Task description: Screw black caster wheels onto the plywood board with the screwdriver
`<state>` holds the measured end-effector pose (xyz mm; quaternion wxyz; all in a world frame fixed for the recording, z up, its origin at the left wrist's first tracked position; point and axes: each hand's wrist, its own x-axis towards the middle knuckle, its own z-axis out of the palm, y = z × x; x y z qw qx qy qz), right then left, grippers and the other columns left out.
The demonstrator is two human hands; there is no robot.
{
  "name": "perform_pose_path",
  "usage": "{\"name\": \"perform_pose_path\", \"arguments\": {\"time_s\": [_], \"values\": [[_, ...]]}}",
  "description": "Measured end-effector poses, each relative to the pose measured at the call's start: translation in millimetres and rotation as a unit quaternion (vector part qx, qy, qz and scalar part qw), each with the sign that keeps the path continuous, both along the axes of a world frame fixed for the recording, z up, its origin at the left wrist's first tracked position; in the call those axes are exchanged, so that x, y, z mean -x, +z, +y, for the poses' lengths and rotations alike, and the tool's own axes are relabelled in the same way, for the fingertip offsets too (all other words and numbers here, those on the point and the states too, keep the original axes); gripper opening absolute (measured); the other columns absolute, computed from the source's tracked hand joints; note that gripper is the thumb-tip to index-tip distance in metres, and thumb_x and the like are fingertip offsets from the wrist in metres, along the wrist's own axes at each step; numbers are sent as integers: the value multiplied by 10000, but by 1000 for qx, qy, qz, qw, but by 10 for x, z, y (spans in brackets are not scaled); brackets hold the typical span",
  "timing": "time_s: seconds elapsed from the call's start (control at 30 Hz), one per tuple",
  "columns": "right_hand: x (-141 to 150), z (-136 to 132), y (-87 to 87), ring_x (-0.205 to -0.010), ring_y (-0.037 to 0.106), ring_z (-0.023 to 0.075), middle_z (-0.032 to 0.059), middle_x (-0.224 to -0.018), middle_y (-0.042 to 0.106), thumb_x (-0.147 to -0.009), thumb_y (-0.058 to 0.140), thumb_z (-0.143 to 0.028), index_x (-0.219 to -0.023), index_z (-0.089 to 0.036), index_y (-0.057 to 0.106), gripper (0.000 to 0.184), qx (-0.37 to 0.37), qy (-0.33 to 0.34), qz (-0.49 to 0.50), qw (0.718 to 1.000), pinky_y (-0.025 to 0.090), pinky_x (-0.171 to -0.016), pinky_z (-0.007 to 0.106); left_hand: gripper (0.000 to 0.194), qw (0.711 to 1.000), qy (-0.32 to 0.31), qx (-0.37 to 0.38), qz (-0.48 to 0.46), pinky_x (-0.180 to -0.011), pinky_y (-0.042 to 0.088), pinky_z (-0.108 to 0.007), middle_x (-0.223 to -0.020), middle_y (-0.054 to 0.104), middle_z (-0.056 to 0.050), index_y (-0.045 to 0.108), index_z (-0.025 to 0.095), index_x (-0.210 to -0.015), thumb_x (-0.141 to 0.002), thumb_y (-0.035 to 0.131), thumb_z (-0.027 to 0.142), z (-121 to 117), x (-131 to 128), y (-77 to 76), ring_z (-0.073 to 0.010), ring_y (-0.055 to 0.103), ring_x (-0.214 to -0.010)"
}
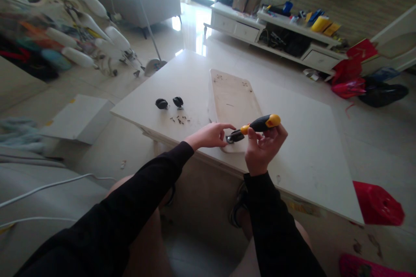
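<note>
My right hand [265, 145] is wrapped round a black and yellow screwdriver [261, 124], its shaft slanting down to the left. The tip reaches the metal plate of a black caster wheel [238, 136] at the near end of a pale board [234, 99]. Thumb and forefinger of my left hand [212, 135] pinch at that caster, close to the screwdriver's tip; any screw there is too small to make out. Two more casters [161, 103] lie to the left on the white table [302, 138], with several small screws [180, 120] in front of them.
A red stool [378, 203] stands by the table's right corner. On the floor to the left is a white box [79, 119]. Beyond the table are a low TV cabinet [234, 26], a grey bench [139, 2] and red and black bags [383, 91].
</note>
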<state>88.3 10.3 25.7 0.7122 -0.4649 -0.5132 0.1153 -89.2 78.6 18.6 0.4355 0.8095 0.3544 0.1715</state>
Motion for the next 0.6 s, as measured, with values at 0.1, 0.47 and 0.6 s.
{"name": "perform_pose_path", "arguments": {"time_s": [0.1, 0.47, 0.6], "values": [[6, 13, 17, -957, 780, 156, 17, -1207, 658, -818, 867, -365, -1297, -340, 495, 607, 8, -1, 16, 1000, 652, -658, 262, 659, 1000, 4, -15, -12, -700, 455, -282, -712, 717, 38, 702, 205, -1438, -782, 764, 198, 21, 45, 21, -143, 617, -644], [7, 29, 90, -900, 709, 126, -13, -1139, 626, -705, 951, -380, -1226, -344, 488, 698, 37, -22, 20, 999, 591, -598, 214, 307, 987, 50, 14, -149, -618, 441, -212, -1100, 685, -57, 791, 154, -1164, -885, 666, 126, 24, 45, 126, -60, 527, -668], [24, 39, 136, -844, 726, 129, -39, -1045, 635, -711, 949, -387, -1226, -333, 481, 698, 50, -20, 25, 998, 593, -589, 223, 241, 981, 15, 31, -189, -640, 472, -219, -1095, 660, -68, 821, 166, -1149, -944, 695, 182, 9, -14, 158, -92, 584, -765]]}}
